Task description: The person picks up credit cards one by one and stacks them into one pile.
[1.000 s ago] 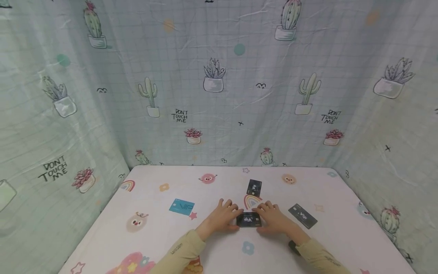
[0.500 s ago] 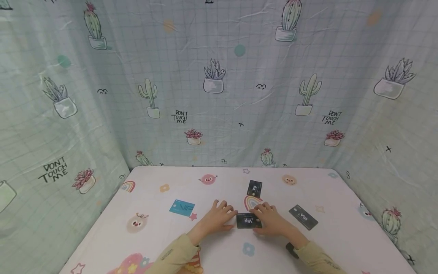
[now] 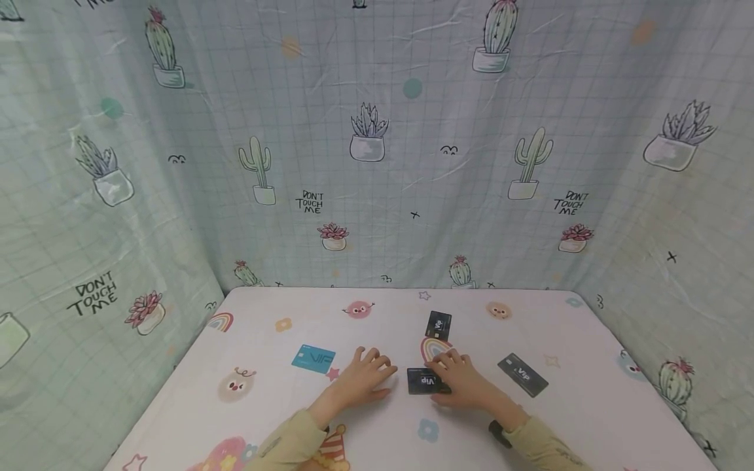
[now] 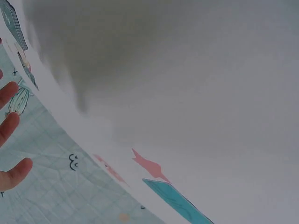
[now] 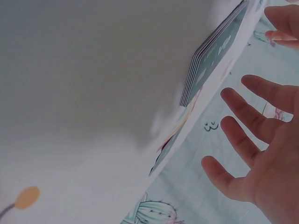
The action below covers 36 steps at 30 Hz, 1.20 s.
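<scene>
At lower centre, the right hand (image 3: 462, 383), fingers spread, overlaps a stack of black, rectangular, plastic-looking cards (image 3: 419, 381); the left hand (image 3: 356, 379), likewise spread, stands apart. Squaring appears in hand; next likely calls for clean withdrawal.

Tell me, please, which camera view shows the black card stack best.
The right wrist view: the black card stack appears close up there, its layered edges visible. The head view shows its printed top, with the right grip over one end. The left wrist view catches only part, cut off at the picture's left edge.
</scene>
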### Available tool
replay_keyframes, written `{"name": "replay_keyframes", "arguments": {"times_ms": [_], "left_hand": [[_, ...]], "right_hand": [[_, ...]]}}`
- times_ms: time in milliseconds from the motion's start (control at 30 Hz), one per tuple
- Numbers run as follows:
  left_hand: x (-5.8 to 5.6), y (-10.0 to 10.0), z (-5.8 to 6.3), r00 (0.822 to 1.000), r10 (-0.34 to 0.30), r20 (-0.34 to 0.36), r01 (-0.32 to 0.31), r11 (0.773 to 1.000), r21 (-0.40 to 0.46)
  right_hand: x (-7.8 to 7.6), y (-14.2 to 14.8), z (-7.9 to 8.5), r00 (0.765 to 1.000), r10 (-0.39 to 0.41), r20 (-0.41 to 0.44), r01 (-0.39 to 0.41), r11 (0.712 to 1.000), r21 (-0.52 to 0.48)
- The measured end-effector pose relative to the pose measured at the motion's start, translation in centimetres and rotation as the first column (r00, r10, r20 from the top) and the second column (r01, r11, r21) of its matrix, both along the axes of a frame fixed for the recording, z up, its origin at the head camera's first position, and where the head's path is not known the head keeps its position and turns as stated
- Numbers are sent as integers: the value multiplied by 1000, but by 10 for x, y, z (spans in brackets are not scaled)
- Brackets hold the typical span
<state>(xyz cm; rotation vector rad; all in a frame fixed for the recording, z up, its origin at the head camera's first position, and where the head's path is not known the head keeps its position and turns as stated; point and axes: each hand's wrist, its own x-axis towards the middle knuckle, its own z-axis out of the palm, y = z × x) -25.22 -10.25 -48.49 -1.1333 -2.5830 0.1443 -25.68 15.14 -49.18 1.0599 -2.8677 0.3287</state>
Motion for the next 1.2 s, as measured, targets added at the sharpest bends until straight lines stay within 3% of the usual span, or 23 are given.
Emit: {"name": "replay_keyframes", "arguments": {"times_ms": [333, 500, 867, 967, 1100, 1200], "left_hand": [[-2, -14, -6, 998, -26, -65, 28, 999, 40], [-2, -22, -8, 998, -26, -56, 29, 997, 65], [-2, -41, -8, 998, -14, -62, 21, 993, 118], [-2, -46, -9, 998, -1, -64, 9, 992, 127], [-1, -52, -10, 998, 12, -63, -4, 991, 135], [-1, -58, -11, 998, 21, -61, -12, 990, 141]], "right_hand": [[3, -10, 3, 1000, 18, 5, -18, 1000, 15], [4, -16, 4, 1000, 20, -1, -20, 1000, 21], [5, -25, 3, 992, 85, -91, -86, 996, -3], [7, -29, 5, 992, 102, -74, -102, 995, -3], [7, -37, 8, 996, 84, 11, -84, 996, 21], [6, -43, 8, 996, 84, 11, -85, 995, 43]]}}
